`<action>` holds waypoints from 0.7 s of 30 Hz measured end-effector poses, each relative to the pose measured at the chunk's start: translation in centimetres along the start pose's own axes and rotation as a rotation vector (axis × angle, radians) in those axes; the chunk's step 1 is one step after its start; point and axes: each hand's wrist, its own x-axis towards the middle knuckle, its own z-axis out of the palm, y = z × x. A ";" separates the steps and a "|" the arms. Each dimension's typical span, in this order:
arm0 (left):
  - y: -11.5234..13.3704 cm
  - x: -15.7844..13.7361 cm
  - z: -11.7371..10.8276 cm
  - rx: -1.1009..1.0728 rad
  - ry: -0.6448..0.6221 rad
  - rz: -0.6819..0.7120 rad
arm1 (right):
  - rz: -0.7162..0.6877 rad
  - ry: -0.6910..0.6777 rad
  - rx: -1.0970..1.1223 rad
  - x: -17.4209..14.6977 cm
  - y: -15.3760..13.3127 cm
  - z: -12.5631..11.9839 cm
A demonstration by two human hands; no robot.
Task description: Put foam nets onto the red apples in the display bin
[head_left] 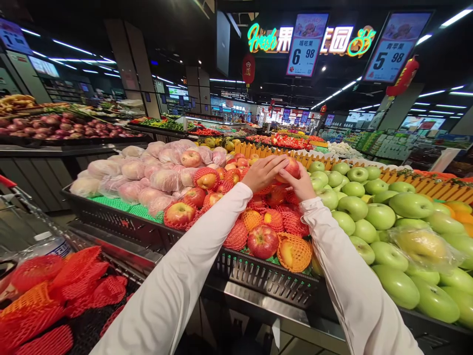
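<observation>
Left hand (265, 172) and right hand (300, 183) both grip an apple (293, 167) above the crate (266, 278), well in from its front edge. Smooth skin could slip the fingertip hold; falling, it might dislodge netted apples (294, 252).

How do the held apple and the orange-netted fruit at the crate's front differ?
The held apple shows red skin; the netted fruit looks yellowish. No net shows on the held apple, while an orange net wraps the netted fruit. The held apple is up at the left hand and right hand; the netted fruit lies in the crate. Both look roundish.
</observation>
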 end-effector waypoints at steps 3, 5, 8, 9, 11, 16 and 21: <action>0.1 0.4 -0.6 -0.035 -0.046 -0.101 | -0.002 0.063 -0.111 -0.1 -0.2 0.2; 0.0 0.5 -1.1 -0.040 -0.065 -0.200 | 0.003 0.085 -0.158 -0.3 -0.5 0.3; -0.4 0.4 -1.6 -0.038 -0.106 -0.378 | 0.056 0.109 -0.125 -0.4 -0.9 0.4; -0.5 0.3 -1.7 -0.038 -0.144 -0.441 | 0.088 0.123 -0.086 -0.4 -1.0 0.4; -0.7 0.0 -1.7 -0.060 -0.281 -0.557 | 0.180 0.163 0.017 -0.2 -1.2 0.3; -0.5 -0.2 -1.2 -0.198 -0.541 -0.641 | 0.381 0.270 0.227 0.5 -1.0 -0.3; -0.5 -0.3 -0.8 -0.257 -0.505 -0.655 | 0.353 0.246 0.339 0.4 -0.2 -0.1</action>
